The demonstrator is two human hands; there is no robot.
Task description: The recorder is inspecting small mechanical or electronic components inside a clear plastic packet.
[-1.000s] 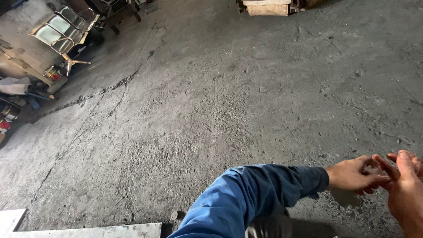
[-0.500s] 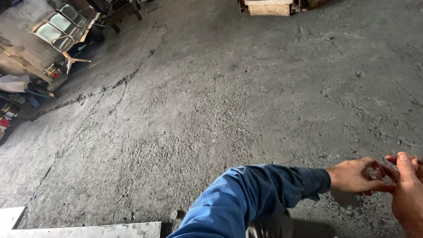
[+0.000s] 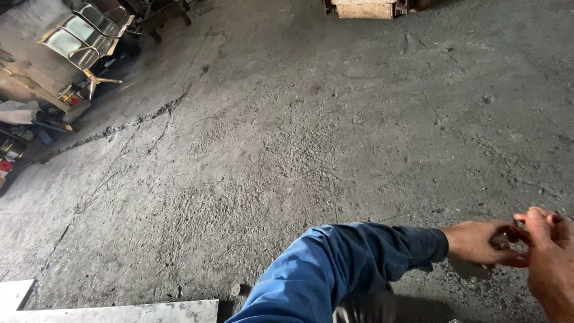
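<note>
I see the rough grey concrete floor (image 3: 311,119) filling nearly the whole view, cracked along its far left side, where a metal-framed chair (image 3: 81,36) and dark clutter stand at the far left corner. A wooden block (image 3: 365,8) sits at the floor's far edge, and a pale flat board (image 3: 113,312) lies along the near left edge. My blue sleeve (image 3: 335,269) runs in from the bottom toward the near right corner, where both hands meet, fingertips touching. The left hand (image 3: 481,242) is curled narrow, the right hand (image 3: 553,257) pinched against it — something small and dark may sit between the fingertips, but I cannot tell what, or which hand holds it. I judge this a fine finger-to-finger step, just above the floor. The next move calls for a steady pinch — and a look downward, since the hands sit at the frame's edge.
</note>
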